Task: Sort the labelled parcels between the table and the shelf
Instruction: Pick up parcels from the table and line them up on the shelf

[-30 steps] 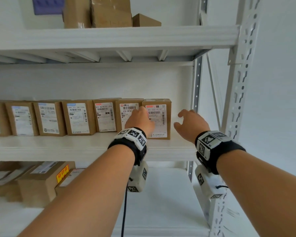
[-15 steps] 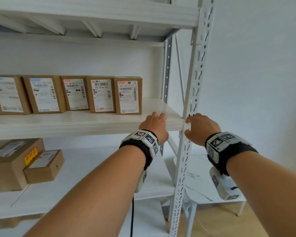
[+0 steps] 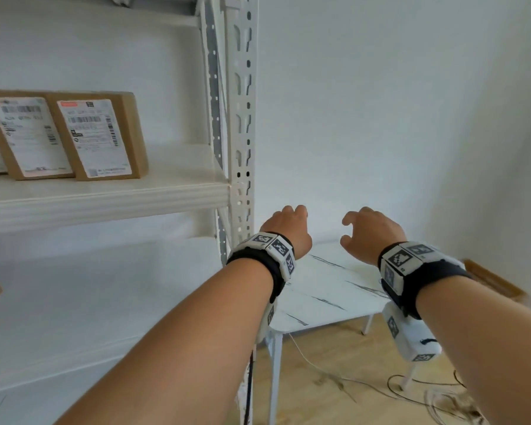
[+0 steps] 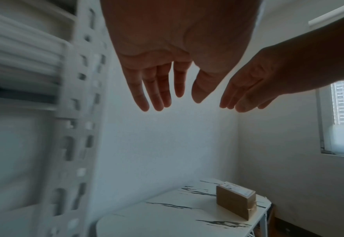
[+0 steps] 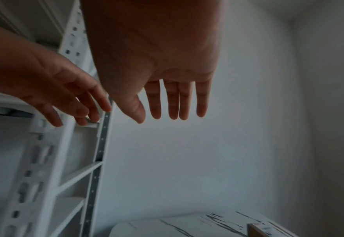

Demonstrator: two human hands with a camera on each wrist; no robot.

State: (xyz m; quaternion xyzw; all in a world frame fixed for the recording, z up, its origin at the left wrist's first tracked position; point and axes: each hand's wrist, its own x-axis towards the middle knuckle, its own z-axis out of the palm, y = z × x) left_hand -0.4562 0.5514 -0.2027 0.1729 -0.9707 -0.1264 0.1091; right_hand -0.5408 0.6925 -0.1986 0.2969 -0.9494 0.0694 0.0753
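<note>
White-walled room: white marble-pattern counter point(image 4: 179, 213) beside a white metal shelf point(image 3: 105, 194). One brown labelled cardboard parcel point(image 4: 236, 203) stands on the counter. Left hand point(image 3: 288, 230) and right hand point(image 3: 370, 231) hover above, grip relaxed, empty. Parcel judged light, rigid; take by opposite side faces.
</note>
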